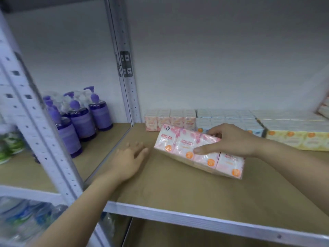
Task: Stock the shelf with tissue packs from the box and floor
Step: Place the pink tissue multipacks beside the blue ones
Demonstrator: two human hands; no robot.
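In the head view, a pink tissue pack (199, 152) is gripped from above by the right hand (229, 139), thumb on its near side, on the shelf (178, 189). The left hand (128, 157) is laid flat, fingers straight, just left of it.

The brown shelf (160, 189) is lined at the back with pink packs (169, 119), blue packs (229, 120) and yellow packs (295, 138) — a pink tissue pack (179, 145) lies in front.

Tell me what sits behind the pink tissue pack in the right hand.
Behind the pink tissue pack stands a row of pink packs against the wall; the held pack covers their lower right part.
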